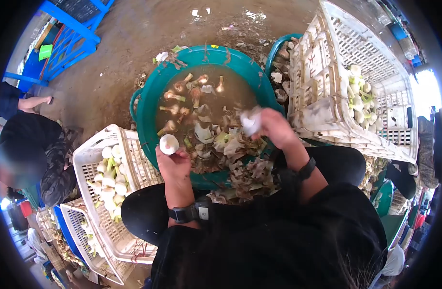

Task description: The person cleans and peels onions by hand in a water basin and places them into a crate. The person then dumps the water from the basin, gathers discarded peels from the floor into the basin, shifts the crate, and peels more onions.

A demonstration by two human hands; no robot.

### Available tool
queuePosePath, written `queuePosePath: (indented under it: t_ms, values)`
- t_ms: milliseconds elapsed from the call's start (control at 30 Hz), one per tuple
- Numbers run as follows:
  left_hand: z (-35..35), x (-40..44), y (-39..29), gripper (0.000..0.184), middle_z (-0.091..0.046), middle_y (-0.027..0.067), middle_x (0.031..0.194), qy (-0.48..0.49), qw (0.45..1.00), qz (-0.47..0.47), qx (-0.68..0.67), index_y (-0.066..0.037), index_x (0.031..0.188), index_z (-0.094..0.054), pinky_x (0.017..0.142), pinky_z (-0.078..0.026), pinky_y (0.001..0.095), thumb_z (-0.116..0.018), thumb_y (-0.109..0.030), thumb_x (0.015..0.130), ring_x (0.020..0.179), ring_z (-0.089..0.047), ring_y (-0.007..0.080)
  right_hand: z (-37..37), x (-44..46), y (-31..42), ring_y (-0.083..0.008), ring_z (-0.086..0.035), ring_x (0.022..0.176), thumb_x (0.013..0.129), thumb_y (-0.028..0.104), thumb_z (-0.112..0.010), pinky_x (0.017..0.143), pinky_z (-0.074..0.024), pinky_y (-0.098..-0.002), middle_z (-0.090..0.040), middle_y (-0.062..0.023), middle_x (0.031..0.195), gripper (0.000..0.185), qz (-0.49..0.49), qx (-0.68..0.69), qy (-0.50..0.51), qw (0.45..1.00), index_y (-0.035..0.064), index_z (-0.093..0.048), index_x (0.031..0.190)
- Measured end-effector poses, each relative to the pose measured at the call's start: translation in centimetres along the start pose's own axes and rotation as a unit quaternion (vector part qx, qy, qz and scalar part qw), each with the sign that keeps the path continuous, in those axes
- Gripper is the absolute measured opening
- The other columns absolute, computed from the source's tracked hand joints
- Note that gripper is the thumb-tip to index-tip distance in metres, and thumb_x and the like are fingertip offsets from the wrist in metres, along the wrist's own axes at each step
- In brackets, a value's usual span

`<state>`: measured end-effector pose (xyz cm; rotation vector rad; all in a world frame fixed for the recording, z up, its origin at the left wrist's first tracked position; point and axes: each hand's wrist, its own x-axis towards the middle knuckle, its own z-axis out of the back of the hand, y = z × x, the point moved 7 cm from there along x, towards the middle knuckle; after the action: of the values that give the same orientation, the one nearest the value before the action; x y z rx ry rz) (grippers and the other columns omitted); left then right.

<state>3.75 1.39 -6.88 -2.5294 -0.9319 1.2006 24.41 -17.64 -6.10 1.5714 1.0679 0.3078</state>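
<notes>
A garlic bulb (169, 144) is held in the left hand (175, 166), in a narrow, snug grip, above the near left side of a green tub (148, 111). It is round, smooth and bright white, with a faintly darker patch on its upper face. A blurred white thing (251, 121) is gripped by the right hand (277, 127) over the right side of the tub; whether it is a bulb or skin cannot be told. Brownish bulbs (172, 95) with stalks are scattered in the muddy water (240, 91). Loose skins (252, 180) are heaped at the near rim. White bulbs (108, 180) with green stalks are piled in a white crate (136, 153) on the left, and more bulbs (359, 102) in a second crate (313, 60) on the right
</notes>
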Motion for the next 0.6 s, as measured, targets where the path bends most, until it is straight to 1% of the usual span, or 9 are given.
queuePosePath:
  t_ms: [233,300,367,433,467,500,533,567,600]
  values:
    - [-4.1,-1.7,1.7,0.038,-0.056,0.0049,0.081,0.028,0.941,-0.135,0.308,-0.004,0.096,-0.053,0.057,-0.042,0.024,-0.042,-0.04,0.09,0.069,-0.053,0.011,-6.1,2.7,-4.7,-0.0241,-0.06,0.069,0.086,0.047,-0.043,0.062,-0.0508,-0.0356,-0.062,-0.0062,0.078,0.044,-0.102,-0.079,-0.073,0.989,0.0079,-0.056,0.101]
    - [-4.1,-1.7,1.0,0.04,-0.055,0.0059,0.09,0.003,0.938,-0.168,0.304,-0.003,0.102,-0.052,0.066,-0.041,0.0254,-0.041,-0.039,0.091,0.078,-0.051,0.0126,-7.8,5.7,-6.7,-0.0239,-0.058,0.073,0.086,0.049,-0.041,0.062,-0.0509,-0.035,-0.059,-0.0104,0.092,0.05,-0.217,0.287,0.089,0.929,0.0064,-0.052,0.11]
    - [-3.5,-1.5,0.1,0.04,-0.054,0.0062,0.092,-0.02,0.942,-0.177,0.283,-0.003,0.104,-0.051,0.067,-0.041,0.0257,-0.041,-0.039,0.091,0.08,-0.051,0.0129,-10.2,4.4,5.6,-0.0291,-0.054,0.091,0.086,0.05,-0.039,0.06,-0.0518,-0.0352,-0.047,-0.0212,0.111,0.057,-0.032,0.526,0.396,0.752,0.0026,-0.046,0.117]
    - [-2.4,-1.4,0.3,0.038,-0.055,0.0061,0.094,-0.072,0.965,-0.125,0.217,-0.004,0.104,-0.051,0.068,-0.041,0.0258,-0.042,-0.038,0.09,0.08,-0.05,0.0131,-8.7,5.5,11.4,-0.0392,-0.047,0.106,0.083,0.053,-0.042,0.08,-0.0472,-0.0516,-0.042,-0.024,0.123,0.068,0.068,0.495,0.443,0.744,0.0017,-0.035,0.127]
    - [-2.2,-1.3,0.6,0.038,-0.055,0.0061,0.094,-0.076,0.965,-0.125,0.217,-0.004,0.104,-0.051,0.068,-0.041,0.0258,-0.042,-0.038,0.09,0.08,-0.05,0.0131,-7.2,8.0,11.3,-0.0322,-0.049,0.106,0.088,0.041,-0.042,0.076,-0.0491,-0.0408,-0.043,-0.021,0.123,0.051,0.134,0.438,0.318,0.83,0.0044,-0.039,0.124]
    - [-2.6,-0.8,1.2,0.036,-0.055,0.0058,0.095,-0.061,0.964,-0.116,0.23,-0.005,0.104,-0.051,0.069,-0.04,0.0257,-0.043,-0.037,0.09,0.079,-0.05,0.0127,-6.3,12.1,9.6,-0.0316,-0.047,0.108,0.088,0.034,-0.045,0.078,-0.0479,-0.0417,-0.043,-0.0195,0.123,0.046,0.146,0.22,0.223,0.938,0.0051,-0.04,0.123]
    - [-3.0,-0.4,1.7,0.034,-0.055,0.0055,0.095,-0.048,0.963,-0.108,0.244,-0.005,0.104,-0.052,0.069,-0.04,0.0255,-0.044,-0.036,0.09,0.079,-0.05,0.0122,-4.9,16.7,6.9,-0.0309,-0.045,0.111,0.087,0.026,-0.047,0.08,-0.0466,-0.0426,-0.044,-0.018,0.124,0.042,0.15,-0.012,0.113,0.982,0.0059,-0.041,0.123]
    - [-3.5,-0.4,1.7,0.029,-0.055,0.0042,0.094,-0.038,0.953,-0.126,0.272,-0.006,0.103,-0.052,0.067,-0.04,0.0244,-0.046,-0.032,0.089,0.078,-0.05,0.0107,-4.1,20.6,3.5,-0.0303,-0.046,0.111,0.084,0.02,-0.05,0.081,-0.0461,-0.0423,-0.045,-0.0165,0.123,0.039,0.201,-0.383,0.052,0.9,0.0064,-0.045,0.12]
    - [-3.3,0.1,1.7,0.029,-0.055,0.0042,0.094,-0.04,0.953,-0.13,0.271,-0.006,0.103,-0.052,0.067,-0.04,0.0244,-0.046,-0.032,0.089,0.078,-0.05,0.0107,-3.7,23.5,0.4,-0.0296,-0.047,0.11,0.08,0.013,-0.053,0.081,-0.0455,-0.042,-0.047,-0.0151,0.122,0.038,0.226,-0.695,-0.017,0.682,0.0069,-0.048,0.117]
